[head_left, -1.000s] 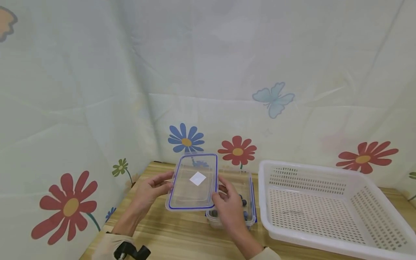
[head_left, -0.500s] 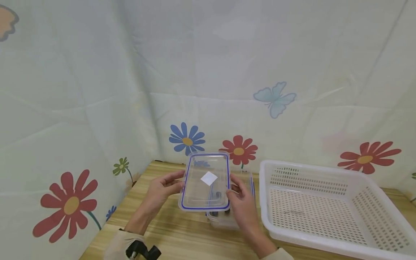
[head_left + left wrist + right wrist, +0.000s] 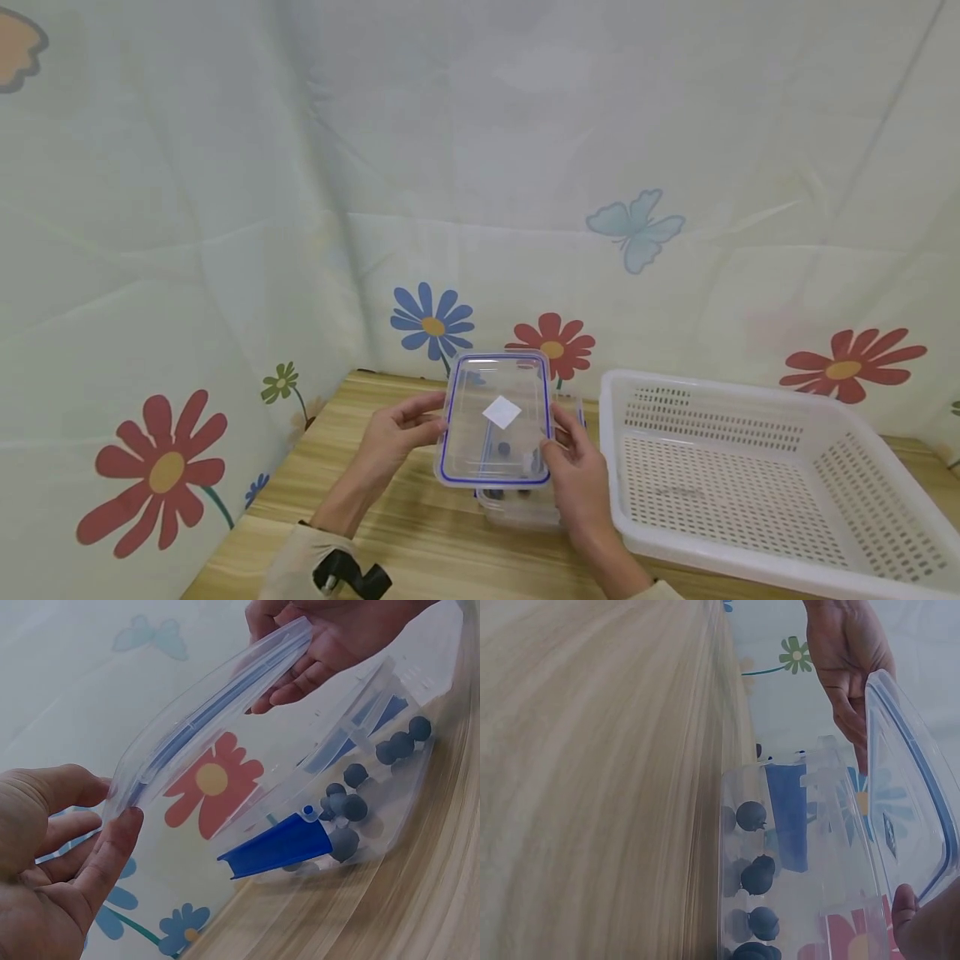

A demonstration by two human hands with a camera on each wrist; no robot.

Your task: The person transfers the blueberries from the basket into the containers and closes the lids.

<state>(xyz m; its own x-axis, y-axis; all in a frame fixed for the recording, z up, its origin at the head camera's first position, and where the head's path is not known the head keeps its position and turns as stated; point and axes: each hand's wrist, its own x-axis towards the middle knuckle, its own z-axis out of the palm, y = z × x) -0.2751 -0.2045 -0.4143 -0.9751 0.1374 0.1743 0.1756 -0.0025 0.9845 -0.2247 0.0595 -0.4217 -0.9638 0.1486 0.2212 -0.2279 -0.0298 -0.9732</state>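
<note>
Between my two hands is a transparent rectangular lid [image 3: 474, 433] with a blue sealing ring and a white diamond-shaped label. My left hand [image 3: 397, 437] pinches its left edge between thumb and fingers. The opposite edge is gripped by my right hand [image 3: 581, 479]. Below the lid stands a transparent plastic food container [image 3: 521, 517], partly covered by the lid in the head view. Several blueberries [image 3: 751, 816] lie on the container's bottom. A blue locking flap [image 3: 277, 846] sticks outward from its side. In both wrist views the lid is tilted and apart from the rim.
Right of the container stands a large white perforated plastic basket [image 3: 611, 500]. Everything rests on a wood-grain table [image 3: 420, 542]. Behind it hangs a pale curtain [image 3: 480, 167] printed with flowers and butterflies. A black mount [image 3: 348, 575] sits on my left wrist.
Both hands have carried the lid to the right, from beside the container to above it. The container and the basket have stayed in place.
</note>
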